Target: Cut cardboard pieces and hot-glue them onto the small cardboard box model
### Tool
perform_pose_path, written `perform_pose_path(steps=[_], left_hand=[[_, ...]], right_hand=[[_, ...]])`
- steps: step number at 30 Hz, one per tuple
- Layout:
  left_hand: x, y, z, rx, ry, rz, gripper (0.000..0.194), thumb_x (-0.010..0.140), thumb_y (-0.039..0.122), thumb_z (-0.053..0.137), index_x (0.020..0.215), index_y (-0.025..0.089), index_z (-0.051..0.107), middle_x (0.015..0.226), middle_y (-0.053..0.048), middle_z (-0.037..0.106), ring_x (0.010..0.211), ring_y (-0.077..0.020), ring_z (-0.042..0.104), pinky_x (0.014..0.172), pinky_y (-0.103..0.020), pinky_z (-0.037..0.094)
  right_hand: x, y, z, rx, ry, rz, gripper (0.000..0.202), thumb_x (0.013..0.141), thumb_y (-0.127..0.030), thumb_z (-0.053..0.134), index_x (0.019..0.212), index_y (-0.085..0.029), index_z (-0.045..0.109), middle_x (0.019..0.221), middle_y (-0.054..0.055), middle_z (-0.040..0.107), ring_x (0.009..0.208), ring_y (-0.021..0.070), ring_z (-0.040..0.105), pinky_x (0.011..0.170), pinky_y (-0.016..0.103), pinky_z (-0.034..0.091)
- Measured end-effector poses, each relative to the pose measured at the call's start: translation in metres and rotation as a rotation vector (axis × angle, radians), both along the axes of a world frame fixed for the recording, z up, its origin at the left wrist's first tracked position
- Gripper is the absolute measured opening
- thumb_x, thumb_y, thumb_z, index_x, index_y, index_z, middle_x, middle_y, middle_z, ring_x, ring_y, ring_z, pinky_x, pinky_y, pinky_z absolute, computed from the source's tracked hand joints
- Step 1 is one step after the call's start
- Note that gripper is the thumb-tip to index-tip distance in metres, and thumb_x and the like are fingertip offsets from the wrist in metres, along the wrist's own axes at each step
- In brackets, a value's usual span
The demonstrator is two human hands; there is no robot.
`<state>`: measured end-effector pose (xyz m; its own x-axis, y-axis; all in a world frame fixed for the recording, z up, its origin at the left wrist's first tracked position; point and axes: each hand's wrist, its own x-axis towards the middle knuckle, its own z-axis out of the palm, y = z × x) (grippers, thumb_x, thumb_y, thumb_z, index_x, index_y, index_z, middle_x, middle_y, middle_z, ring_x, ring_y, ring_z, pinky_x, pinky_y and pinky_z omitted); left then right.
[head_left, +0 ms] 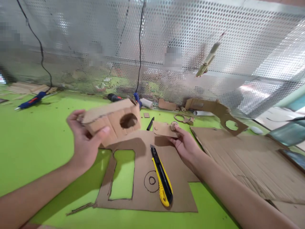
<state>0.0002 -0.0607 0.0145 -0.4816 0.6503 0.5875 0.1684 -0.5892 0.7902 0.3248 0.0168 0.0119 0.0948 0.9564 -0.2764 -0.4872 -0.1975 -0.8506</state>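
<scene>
My left hand (pixel 87 140) grips a small cardboard box (pixel 111 127), tilted, with a round hole in the side facing me. Its thumb presses on the front face. In my right hand (pixel 184 143) is a flat cardboard piece (pixel 164 128) with small round bits on it, pinched at its right end. Both are held above a brown cardboard sheet (pixel 178 197) that has a rectangular cut-out and two drawn circles. On that sheet lies a yellow and black utility knife (pixel 162 178), its blade tip pointing away from me.
A black marker (pixel 150 123) lies behind the sheet. Blue glue guns (pixel 33 100) sit at the back left and centre. Larger cardboard sheets (pixel 226 152) cover the right side, with a bent cardboard strip (pixel 212 109) behind. A perforated metal screen (pixel 152 47) borders the green table (pixel 54 127).
</scene>
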Motion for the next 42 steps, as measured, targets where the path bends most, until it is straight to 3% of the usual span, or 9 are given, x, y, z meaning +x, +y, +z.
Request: perform_pose_path(steps=[3,7,11,17,25,28,37,42], left_hand=[[-0.014,0.010,0.015,0.209,-0.190,0.056,0.063,0.071,0.017,0.083,0.116,0.031,0.042,0.122,0.001,0.057,0.109,-0.0152,0.061,0.090,-0.030,0.059],[-0.023,0.018,0.025,0.180,-0.337,0.051,0.047,0.082,0.023,0.079,0.109,0.031,0.041,0.118,0.006,0.064,0.118,-0.0131,0.062,0.108,-0.036,0.055],[-0.017,0.018,0.020,0.204,-0.399,0.038,0.051,0.077,0.017,0.082,0.105,0.028,0.042,0.111,0.005,0.063,0.105,-0.0101,0.062,0.102,-0.028,0.055],[-0.002,0.009,0.010,0.121,-0.382,-0.007,0.058,0.076,0.014,0.084,0.116,0.028,0.044,0.109,0.003,0.063,0.093,-0.0118,0.061,0.093,-0.027,0.057],[0.001,0.005,0.010,0.084,-0.347,-0.025,0.061,0.071,0.018,0.087,0.114,0.029,0.044,0.104,0.002,0.061,0.092,-0.0128,0.059,0.081,-0.023,0.058],[0.003,0.004,0.010,0.022,-0.326,-0.034,0.066,0.067,0.019,0.088,0.115,0.029,0.044,0.107,0.001,0.058,0.093,-0.0136,0.058,0.075,-0.022,0.060],[0.008,-0.002,0.002,-0.094,-0.216,-0.099,0.074,0.068,0.030,0.097,0.120,0.030,0.045,0.109,0.000,0.062,0.091,-0.0155,0.063,0.072,-0.025,0.060],[0.008,0.000,0.004,-0.175,-0.280,-0.104,0.075,0.063,0.031,0.098,0.119,0.028,0.049,0.107,-0.001,0.066,0.088,-0.0166,0.065,0.067,-0.026,0.060]], right_hand=[[0.000,-0.001,0.000,0.013,-0.003,0.006,0.005,0.098,-0.024,0.072,0.097,-0.026,0.076,0.097,-0.002,0.077,0.088,0.0157,0.072,0.070,0.026,0.068],[0.001,-0.002,-0.002,0.032,-0.036,0.046,0.007,0.090,-0.019,0.079,0.093,-0.024,0.075,0.095,-0.001,0.075,0.088,0.0172,0.072,0.070,0.027,0.067],[0.001,-0.001,-0.002,0.034,-0.042,0.039,0.006,0.093,-0.022,0.076,0.097,-0.025,0.075,0.096,-0.001,0.076,0.089,0.0179,0.072,0.071,0.029,0.067],[-0.002,-0.002,-0.002,0.021,-0.052,0.033,0.007,0.097,-0.020,0.071,0.094,-0.023,0.076,0.096,0.000,0.077,0.092,0.0179,0.073,0.072,0.030,0.069],[0.000,0.000,-0.006,0.025,-0.060,-0.007,0.003,0.095,-0.021,0.076,0.094,-0.024,0.075,0.106,0.002,0.078,0.096,0.0188,0.074,0.076,0.032,0.070],[-0.001,0.000,-0.006,0.027,-0.052,0.001,0.006,0.098,-0.022,0.070,0.096,-0.023,0.075,0.110,0.004,0.079,0.101,0.0200,0.075,0.079,0.033,0.070],[0.000,0.001,-0.007,0.041,-0.071,0.034,0.008,0.094,-0.016,0.070,0.092,-0.024,0.072,0.102,0.002,0.078,0.100,0.0193,0.075,0.078,0.033,0.069],[-0.001,0.000,-0.007,0.042,-0.078,0.027,0.008,0.093,-0.015,0.069,0.092,-0.023,0.072,0.104,0.003,0.078,0.101,0.0196,0.074,0.077,0.032,0.068]])
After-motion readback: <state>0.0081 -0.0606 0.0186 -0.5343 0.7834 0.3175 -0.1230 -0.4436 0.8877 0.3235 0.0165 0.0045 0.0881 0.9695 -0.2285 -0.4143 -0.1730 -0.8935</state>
